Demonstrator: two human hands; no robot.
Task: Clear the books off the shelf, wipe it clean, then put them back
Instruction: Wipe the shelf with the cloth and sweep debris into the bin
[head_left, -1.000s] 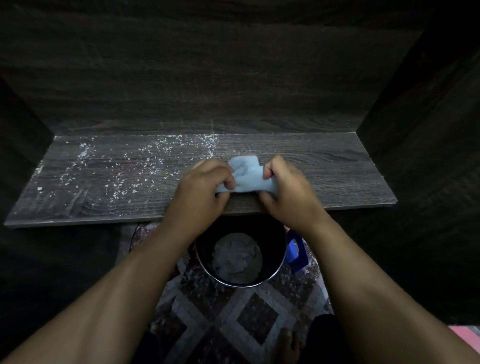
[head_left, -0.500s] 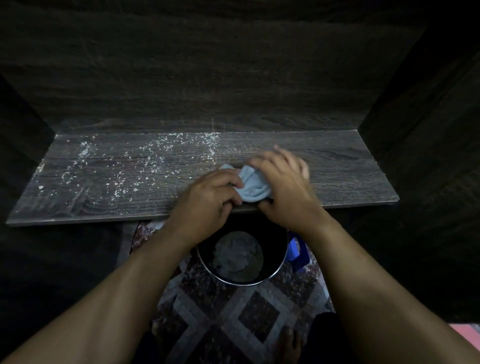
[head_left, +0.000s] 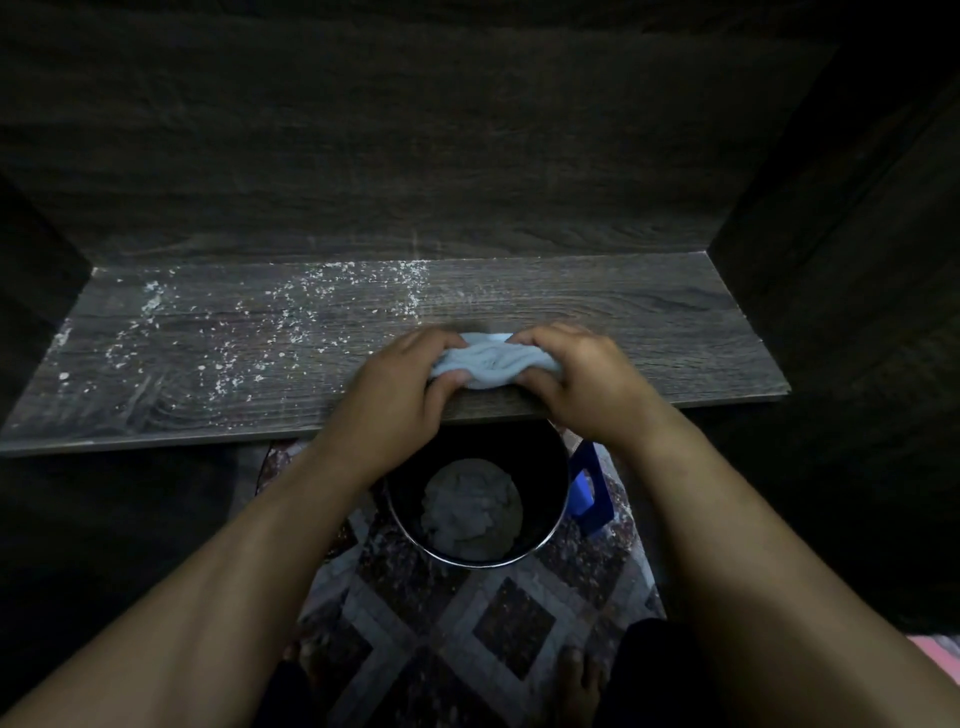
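Dim light all round here, dark wood-grain panels (head_left: 415, 130) closing in behind and at both sides. Down below, a diamond-patterned floor (head_left: 514, 618), a round black bin (head_left: 467, 565) with grey crumpled stuff inside, a blue plastic object (head_left: 592, 493) just beside it.

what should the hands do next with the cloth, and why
Probably carry the light blue cloth left and sweep it across the white specks. The left hand and right hand grip it bunched at the front edge of the shelf, above the black bin; the shelf's right part looks clean, its left speckled.
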